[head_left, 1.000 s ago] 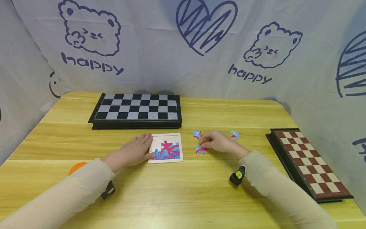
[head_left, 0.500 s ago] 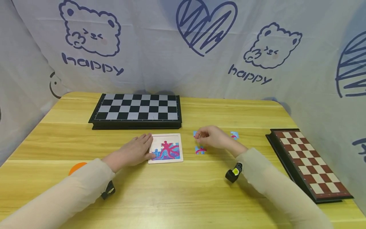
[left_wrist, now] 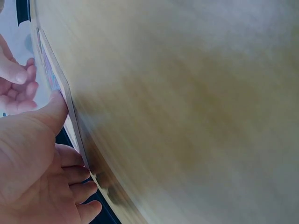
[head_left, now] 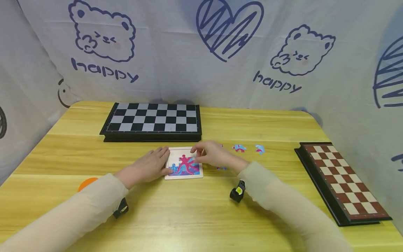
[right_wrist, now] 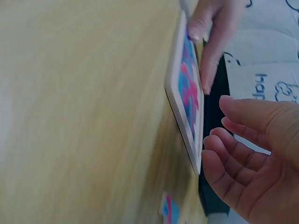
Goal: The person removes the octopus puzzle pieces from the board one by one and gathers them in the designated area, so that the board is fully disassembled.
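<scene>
A white puzzle tray (head_left: 184,177) lies mid-table in the head view, its octopus jigsaw (head_left: 186,167) filling the lower part; bare tray shows at the upper left. My left hand (head_left: 148,166) rests at the tray's left side. Its thumb (left_wrist: 58,105) lies on the rim, while the other fingers extend along the edge. Over the tray's right side hovers my right hand (head_left: 211,154), fingers loosely bent. No piece shows between its thumb (right_wrist: 233,106) and fingers in the right wrist view. Loose jigsaw pieces (head_left: 240,148) lie to the right, some partly covered by this hand.
A black-and-white folding chessboard (head_left: 154,117) stands behind the tray. Another folding chessboard (head_left: 344,180), brown and cream, sits at the table's right edge. An orange object (head_left: 87,183) is partly hidden by the left sleeve. Printed white cloth (head_left: 176,70) hangs behind the table.
My right hand has moved left from the loose pieces to the tray's right side, uncovering one piece behind it. The left hand stays on the tray. The head view has shifted slightly.
</scene>
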